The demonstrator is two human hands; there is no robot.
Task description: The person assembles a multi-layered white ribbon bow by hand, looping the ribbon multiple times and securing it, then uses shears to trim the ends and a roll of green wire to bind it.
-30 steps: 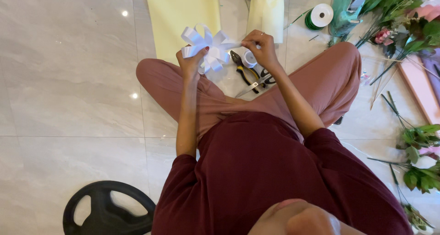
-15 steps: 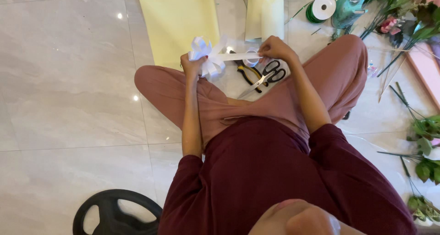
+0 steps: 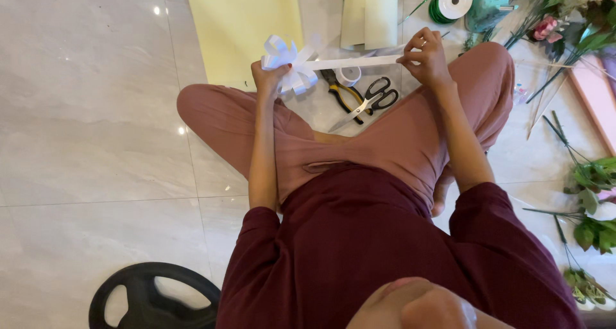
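I sit cross-legged on a tiled floor. My left hand [image 3: 268, 77] pinches a white looped ribbon bow [image 3: 287, 60] at its middle. A flat white ribbon strip [image 3: 356, 62] runs taut from the bow to my right hand [image 3: 425, 56], which grips its far end. Below the strip, on the floor between my knees, lie black-handled scissors [image 3: 372, 100], yellow-and-black pliers [image 3: 340, 91] and a small white ribbon roll [image 3: 350, 76].
A pale yellow paper sheet [image 3: 242, 21] and a folded cream sheet [image 3: 369, 13] lie ahead. A green-and-white ribbon spool [image 3: 450, 0] sits at top right. Flower stems and leaves [image 3: 581, 175] are scattered right. A black weight plate [image 3: 151, 297] lies bottom left.
My right hand has pulled away from the bow to the right, drawing the ribbon strip out long and taut. The left hand keeps its hold on the bow.
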